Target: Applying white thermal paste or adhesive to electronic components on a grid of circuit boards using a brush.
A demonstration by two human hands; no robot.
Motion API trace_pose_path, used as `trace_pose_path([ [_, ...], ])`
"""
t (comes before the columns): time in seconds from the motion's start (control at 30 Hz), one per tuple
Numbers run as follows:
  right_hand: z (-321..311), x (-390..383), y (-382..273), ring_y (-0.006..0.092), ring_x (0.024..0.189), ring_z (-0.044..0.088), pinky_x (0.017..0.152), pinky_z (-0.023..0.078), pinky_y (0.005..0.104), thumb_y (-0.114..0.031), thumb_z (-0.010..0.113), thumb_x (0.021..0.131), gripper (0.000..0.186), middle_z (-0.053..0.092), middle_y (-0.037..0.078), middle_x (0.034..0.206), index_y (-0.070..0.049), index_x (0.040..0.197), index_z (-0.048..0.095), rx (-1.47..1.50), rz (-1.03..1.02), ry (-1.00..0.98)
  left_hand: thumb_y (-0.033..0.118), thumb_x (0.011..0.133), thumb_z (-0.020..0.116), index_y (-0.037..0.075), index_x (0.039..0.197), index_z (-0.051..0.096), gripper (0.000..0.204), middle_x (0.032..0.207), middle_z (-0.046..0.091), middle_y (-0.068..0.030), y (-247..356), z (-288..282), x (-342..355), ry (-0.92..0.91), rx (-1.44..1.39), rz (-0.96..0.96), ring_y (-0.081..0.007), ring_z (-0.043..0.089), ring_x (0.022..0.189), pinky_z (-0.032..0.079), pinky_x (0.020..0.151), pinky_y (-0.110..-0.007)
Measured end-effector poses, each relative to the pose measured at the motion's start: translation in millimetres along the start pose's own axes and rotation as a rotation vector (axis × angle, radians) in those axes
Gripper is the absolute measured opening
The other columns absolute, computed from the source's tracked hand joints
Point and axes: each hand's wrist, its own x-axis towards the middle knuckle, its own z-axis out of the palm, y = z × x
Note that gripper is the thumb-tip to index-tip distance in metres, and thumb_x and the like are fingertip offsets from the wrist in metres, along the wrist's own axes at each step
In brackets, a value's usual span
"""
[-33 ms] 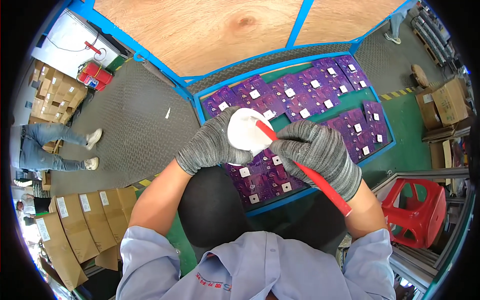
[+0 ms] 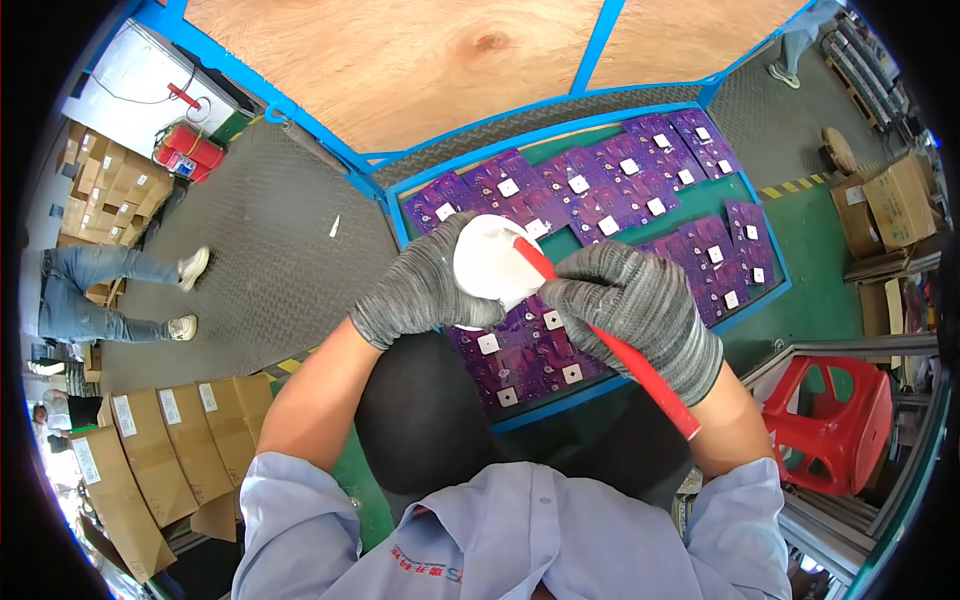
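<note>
Gloved in grey knit, my left hand [image 2: 415,285] is wrapped round a small white tub [image 2: 478,262] with white contents. My right hand [image 2: 640,310], in a matching glove, grips a long red flat stick [image 2: 645,372] between thumb and fingers. The stick's far tip reaches over the tub's mouth and meets the white contents; its other end points back past my right wrist. Below and beyond my hands lie several purple circuit boards [image 2: 598,172] with white square pieces, spread on a green surface inside a blue frame. My hands hide some of the boards.
A plywood panel [image 2: 400,60] in blue framing stands beyond the boards. At right are a red plastic stool [image 2: 830,425] and an open carton [image 2: 900,205]. Cardboard boxes [image 2: 165,450] stand at lower left. Fire extinguishers [image 2: 195,150] and another person's legs [image 2: 105,290] are at left.
The other person's foot at left has shifted slightly up and to the right. My hands, the tub and the red stick stay almost in place.
</note>
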Motion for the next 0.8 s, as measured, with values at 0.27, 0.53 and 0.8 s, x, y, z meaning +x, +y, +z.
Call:
trace_pose_path([
  [0.27, -22, -19, -5, 0.026, 0.084, 0.073, 0.072, 0.061, 0.0327, -0.009, 0.082, 0.076, 0.021, 0.074, 0.006, 0.093, -0.015, 0.096, 0.078, -0.102, 0.137, 0.167, 0.037, 0.058, 0.092, -0.001, 0.14, 0.05, 0.1, 0.122, 0.067, -0.0202, 7, -4, 2, -0.015, 0.078, -0.012, -0.0294, 0.066, 0.117, 0.053, 0.102, -0.039],
  [0.53, 32, -111, 58, 0.0133, 0.084, 0.067, 0.074, 0.055, 0.0288, -0.007, 0.077, 0.089, 0.011, 0.073, 0.007, 0.096, -0.002, 0.098, 0.074, 0.67, 0.814, 0.235, 0.042, 0.057, 0.093, -0.004, 0.147, 0.043, 0.113, 0.127, 0.065, -0.0248, -16, 4, 11, 0.041, 0.227, 0.032, -0.0325, 0.064, 0.122, 0.051, 0.107, -0.041],
  [0.8, 89, -131, 81, 0.0133, 0.082, 0.068, 0.075, 0.056, 0.0287, -0.007, 0.078, 0.09, 0.016, 0.073, 0.006, 0.093, 0.0, 0.103, 0.073, 0.586, 0.756, 0.148, 0.041, 0.057, 0.094, -0.004, 0.147, 0.043, 0.113, 0.131, 0.063, -0.0257, -22, 4, 8, 0.041, 0.181, 0.024, -0.0345, 0.063, 0.124, 0.051, 0.107, -0.042],
])
